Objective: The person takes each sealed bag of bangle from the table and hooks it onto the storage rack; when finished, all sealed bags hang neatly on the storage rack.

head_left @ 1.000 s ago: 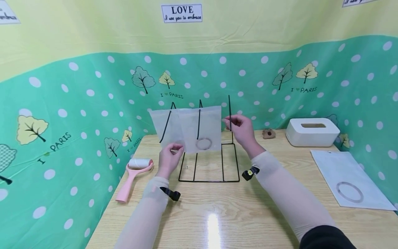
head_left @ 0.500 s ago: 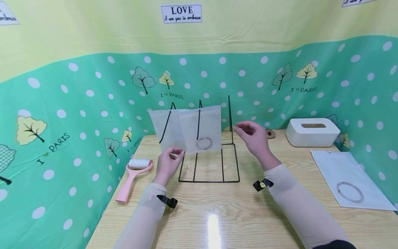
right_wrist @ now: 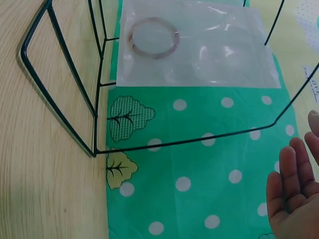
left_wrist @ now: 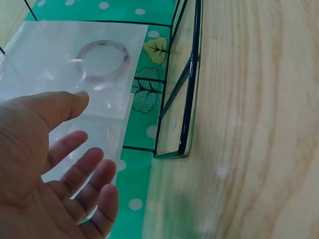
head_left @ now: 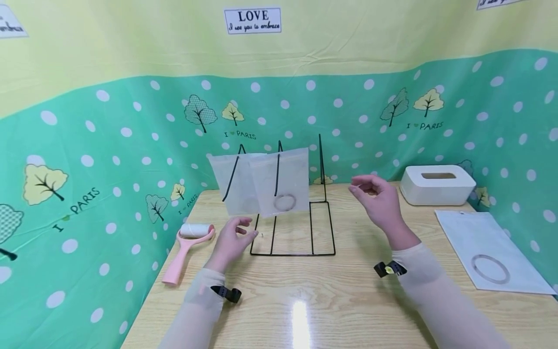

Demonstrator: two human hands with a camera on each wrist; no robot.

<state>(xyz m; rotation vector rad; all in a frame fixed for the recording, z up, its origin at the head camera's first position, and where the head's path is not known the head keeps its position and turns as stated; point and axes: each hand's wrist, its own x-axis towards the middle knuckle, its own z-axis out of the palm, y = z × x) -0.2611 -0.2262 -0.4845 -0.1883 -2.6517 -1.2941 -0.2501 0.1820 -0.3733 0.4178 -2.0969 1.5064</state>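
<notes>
Two translucent white pouches hang from the hooks of a black wire rack (head_left: 292, 254). The right pouch (head_left: 294, 169) shows a pale brown ring (right_wrist: 175, 42) at its lower part. Partly behind it, the left pouch (head_left: 241, 186) hangs slightly askew. My left hand (head_left: 231, 242) is below the left pouch, near the rack's front left corner, fingers loosely bent and holding nothing; its spread fingers (left_wrist: 94, 191) show in the left wrist view. To the right of the rack, my right hand (head_left: 381, 203) hovers with relaxed fingers, touching nothing.
A pink lint roller (head_left: 183, 252) lies at the left. At the right stand a white tissue box (head_left: 438, 189) and, before it, another whitish pouch (head_left: 472, 237) with a ring, lying flat. Patterned cloth (head_left: 148, 126) hangs behind the wooden table (head_left: 348, 310).
My right hand has drawn back to the right, away from the rack's right hook. The left hand has let go of the left pouch and moved down. Both pouches stay hanging.
</notes>
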